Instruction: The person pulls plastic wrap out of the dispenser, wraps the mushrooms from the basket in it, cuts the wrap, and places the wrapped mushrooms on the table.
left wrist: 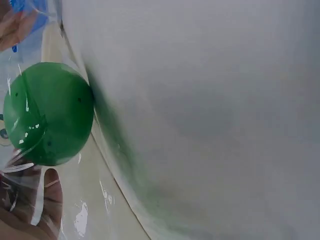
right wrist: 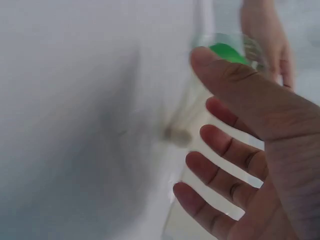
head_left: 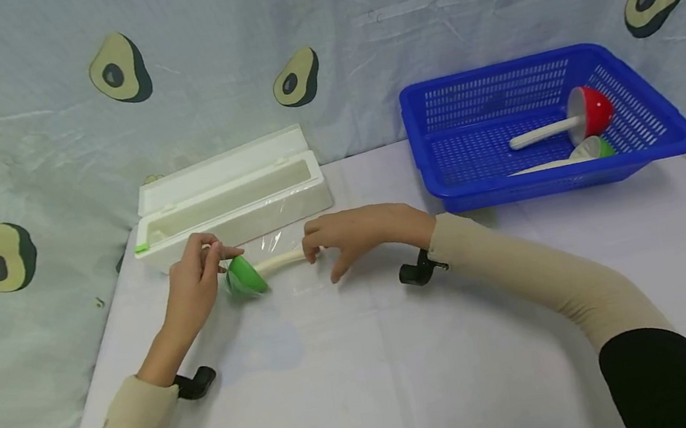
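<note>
A ladle with a green bowl [head_left: 248, 275] and a cream handle lies on the table inside a clear plastic bag [left wrist: 32, 167]. My left hand [head_left: 193, 279] pinches the bag beside the bowl. In the left wrist view the bowl's rounded green underside [left wrist: 50, 115] shows through the film. My right hand [head_left: 362, 235] hovers by the end of the handle, its thumb apart from the loosely bent fingers. The right wrist view has the handle's blurred tip [right wrist: 179, 137] in front of that palm [right wrist: 280, 150], with a gap between.
Right behind the ladle stands a long white box [head_left: 251, 216] with its lid [head_left: 221, 169] tipped back. At the back right is a blue basket [head_left: 540, 188] holding a red-bowled ladle [head_left: 597, 111] and another green one [head_left: 604, 148]. An avocado-print cloth [head_left: 195, 52] hangs behind.
</note>
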`<state>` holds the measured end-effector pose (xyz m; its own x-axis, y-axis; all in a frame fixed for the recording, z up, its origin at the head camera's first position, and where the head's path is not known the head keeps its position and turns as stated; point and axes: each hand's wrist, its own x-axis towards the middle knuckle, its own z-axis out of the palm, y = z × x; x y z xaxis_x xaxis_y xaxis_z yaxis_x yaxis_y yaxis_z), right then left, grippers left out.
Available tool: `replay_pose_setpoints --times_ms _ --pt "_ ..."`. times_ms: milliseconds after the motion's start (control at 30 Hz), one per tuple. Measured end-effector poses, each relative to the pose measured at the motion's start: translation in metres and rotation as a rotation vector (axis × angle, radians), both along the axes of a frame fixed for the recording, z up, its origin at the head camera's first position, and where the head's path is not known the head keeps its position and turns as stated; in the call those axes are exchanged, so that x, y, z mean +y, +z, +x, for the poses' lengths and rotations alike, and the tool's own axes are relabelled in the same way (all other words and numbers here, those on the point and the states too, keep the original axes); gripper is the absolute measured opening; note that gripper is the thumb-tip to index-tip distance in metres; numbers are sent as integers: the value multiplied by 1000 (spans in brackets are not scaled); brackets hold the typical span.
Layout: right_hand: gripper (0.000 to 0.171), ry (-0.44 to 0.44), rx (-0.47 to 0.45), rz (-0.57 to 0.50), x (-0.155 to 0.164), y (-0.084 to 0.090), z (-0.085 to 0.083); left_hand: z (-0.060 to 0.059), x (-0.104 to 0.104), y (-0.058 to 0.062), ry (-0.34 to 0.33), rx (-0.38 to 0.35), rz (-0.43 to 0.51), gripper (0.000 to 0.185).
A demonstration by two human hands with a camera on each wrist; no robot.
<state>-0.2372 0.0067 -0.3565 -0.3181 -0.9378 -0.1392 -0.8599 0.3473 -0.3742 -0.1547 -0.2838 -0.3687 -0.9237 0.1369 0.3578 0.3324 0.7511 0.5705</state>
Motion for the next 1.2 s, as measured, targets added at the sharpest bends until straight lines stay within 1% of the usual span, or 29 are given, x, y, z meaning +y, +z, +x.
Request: replay_pose_setpoints --times_ms 100,167,233,300,333,433,533,567,600,667,700,733,800,833,900,933,1033,1100,1200 --pt "39 -4 48 72 9 -6 1 -5 1 3 52 -34 18 28" --pt "30 -24 92 95 10 -11 4 -8 1 4 87 -59 28 31" --pt "17 -39 121 90 10 -14 6 -9 1 5 118 -87 43 32" --pt "7 -55 125 64 11 -14 6 -10 1 6 152 -106 57 34" --pt "5 -69 119 45 12 -14 6 -10 1 6 172 -116 63 34" --pt "5 -132 37 -46 17 -10 -1 -12 0 6 220 -134 75 34" --pt "2 -217 -62 -161 21 -7 -8 -15 -2 5 230 -156 91 34" --pt "6 -234 -87 -183 21 -7 -9 -16 -2 4 226 -164 97 34" --pt "13 -237 -102 -188 21 -7 -10 -17 -3 4 225 -174 106 34" --pt "31 -215 -80 -133 19 -10 -9 -19 -4 4 242 -186 111 35" --pt "38 -189 -57 -96 17 -12 -8 -20 -4 4 258 -190 111 35" --pt "39 -159 -21 -64 15 -14 -7 -20 -5 4 275 -193 110 36" --pt "32 -119 49 -45 12 -19 -5 -21 -6 4 309 -199 110 37" --pt "25 -115 77 -60 10 -20 -5 -21 -7 4 316 -206 120 37" --pt "13 -144 63 -157 8 -20 -7 -22 -7 3 291 -239 169 38" --pt "11 -167 40 -213 9 -19 -9 -23 -7 2 274 -251 194 39" --pt "14 -215 -101 -365 10 -14 -17 -25 -7 1 226 -274 239 39" --pt "18 -228 -207 -417 9 -14 -22 -26 -7 0 219 -270 231 39" --pt "24 -243 -404 -459 5 -17 -27 -28 -6 1 244 -252 186 39"
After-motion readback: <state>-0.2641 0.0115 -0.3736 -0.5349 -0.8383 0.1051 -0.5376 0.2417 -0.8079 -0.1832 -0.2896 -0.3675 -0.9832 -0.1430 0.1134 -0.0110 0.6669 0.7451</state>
